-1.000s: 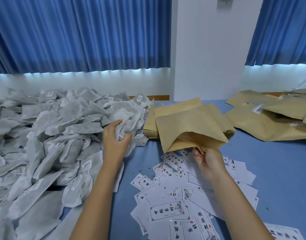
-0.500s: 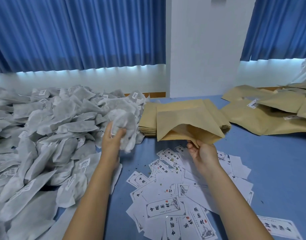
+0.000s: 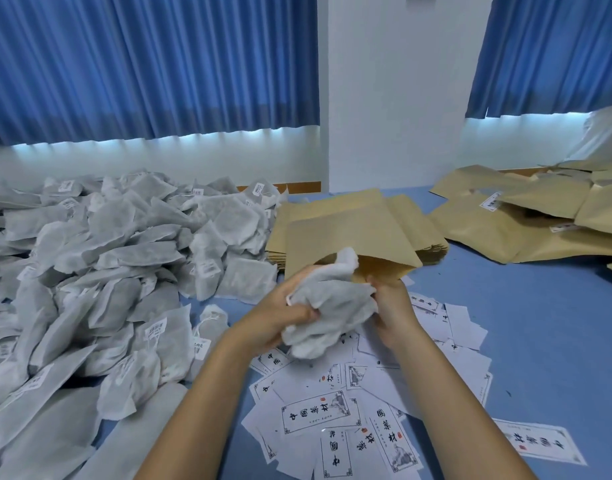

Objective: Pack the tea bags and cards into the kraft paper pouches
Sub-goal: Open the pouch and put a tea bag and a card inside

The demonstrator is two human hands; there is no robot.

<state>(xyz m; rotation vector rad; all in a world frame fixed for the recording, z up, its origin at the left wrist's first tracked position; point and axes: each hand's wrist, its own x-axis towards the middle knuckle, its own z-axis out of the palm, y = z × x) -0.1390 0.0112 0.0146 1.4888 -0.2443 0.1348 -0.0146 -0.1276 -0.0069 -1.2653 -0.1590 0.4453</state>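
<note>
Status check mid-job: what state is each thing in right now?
held pouch, mouth open
tea bag bunch, crumpled, tip at that mouth
left hand, gripping the tea bag bunch
right hand, pinching the held pouch at its mouth
cards, scattered loose, unpacked
pouch stack, flat

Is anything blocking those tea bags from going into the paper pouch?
Nothing visible does. The left hand grips the tea bags right at the mouth of the pouch, which the right hand pinches open; their tip reaches the opening.
</note>
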